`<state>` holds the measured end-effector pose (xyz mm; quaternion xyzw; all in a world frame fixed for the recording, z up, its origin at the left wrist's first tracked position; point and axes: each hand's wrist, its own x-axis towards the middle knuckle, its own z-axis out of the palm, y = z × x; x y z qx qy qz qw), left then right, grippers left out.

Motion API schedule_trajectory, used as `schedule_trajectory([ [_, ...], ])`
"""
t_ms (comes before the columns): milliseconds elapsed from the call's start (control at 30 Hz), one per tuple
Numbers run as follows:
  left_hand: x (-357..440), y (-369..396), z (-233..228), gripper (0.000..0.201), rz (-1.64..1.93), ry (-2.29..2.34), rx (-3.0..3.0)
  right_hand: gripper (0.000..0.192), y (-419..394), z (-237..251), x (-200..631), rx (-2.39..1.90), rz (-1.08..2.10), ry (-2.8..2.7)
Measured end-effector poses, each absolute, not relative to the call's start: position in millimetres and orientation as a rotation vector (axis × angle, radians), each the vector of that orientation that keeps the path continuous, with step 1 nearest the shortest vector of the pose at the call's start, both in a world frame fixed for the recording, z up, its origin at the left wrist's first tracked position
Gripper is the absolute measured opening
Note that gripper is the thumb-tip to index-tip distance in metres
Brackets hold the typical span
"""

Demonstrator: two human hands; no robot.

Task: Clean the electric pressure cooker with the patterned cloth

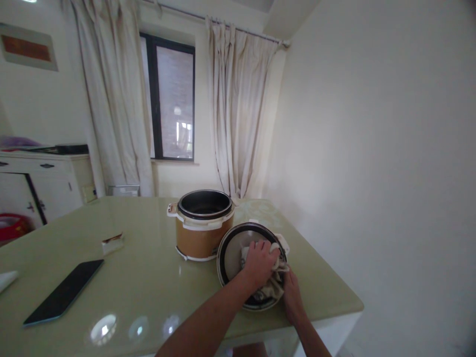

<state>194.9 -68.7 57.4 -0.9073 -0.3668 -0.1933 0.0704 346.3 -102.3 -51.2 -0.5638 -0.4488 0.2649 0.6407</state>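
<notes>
A round pressure cooker lid is tilted up on the table with its dark-rimmed inner side facing me. My left hand is closed on a crumpled, light patterned cloth and presses it against the inside of the lid. At the lid's right edge, my right hand grips the rim; the cloth and lid partly hide its fingers. Just behind and to the left stands the brown and white cooker body, open at the top, showing a dark inner pot.
The glossy pale green table has its right edge and corner close to my right arm. A dark flat tablet-like object lies on the left, near a small torn packet. Something white pokes in at the far left.
</notes>
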Motion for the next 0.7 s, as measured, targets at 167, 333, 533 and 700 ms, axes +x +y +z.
schedule_trajectory([
  [167,180.4,-49.2,69.5,0.049,-0.674,-1.353,-2.611,0.076,-106.7,-47.1,341.4,-1.329,0.642,-0.966],
  [333,149.7,-28.9,84.0,0.058,-0.648,-1.570,-2.462,0.084,-108.8,-48.1,339.5,-1.360,0.656,-0.912],
  [533,123.8,-45.0,82.9,0.058,-0.488,-1.605,-2.488,0.091,-106.9,-43.3,335.8,-1.357,0.660,-0.914],
  [700,102.6,-62.7,85.7,0.067,-0.245,-1.716,-2.767,0.085,-107.4,-42.1,334.4,-1.395,0.608,-0.938],
])
